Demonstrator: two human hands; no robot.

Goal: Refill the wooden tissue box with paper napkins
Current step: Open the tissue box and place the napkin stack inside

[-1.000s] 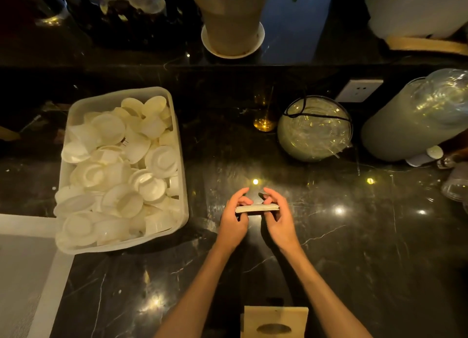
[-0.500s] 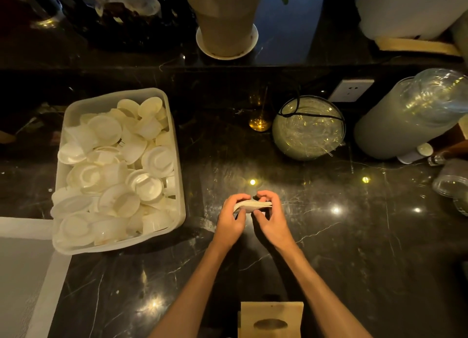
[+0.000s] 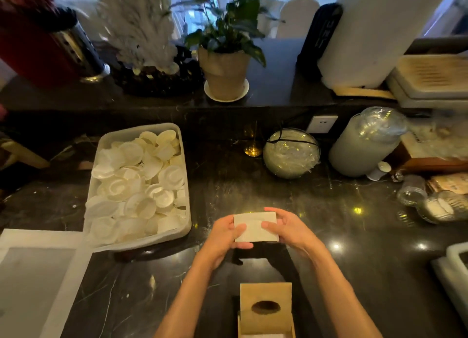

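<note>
One stack: paper napkins [image 3: 255, 227], held flat and face-up above the black marble counter [image 3: 354, 261].
Change: stack shown edge-on half a second earlier; since turned broad side up and drawn nearer the body.
Left hand [image 3: 224, 236]: clamped on the stack's left edge, thumb on top, fingers beneath.
Right hand [image 3: 291, 230]: clamped on the right edge, thumb across the top face.
Wooden tissue box [image 3: 266, 310]: near the counter's front edge, directly below the hands; slotted lid apparently slid back, interior partly exposed.
Napkins versus box: well apart, not yet inside.
Meaning: stack judged squared and oriented for loading; lowering into the box remained.
Bystander: tub of white plastic lids [image 3: 138, 186], to the left, untouched.
</note>
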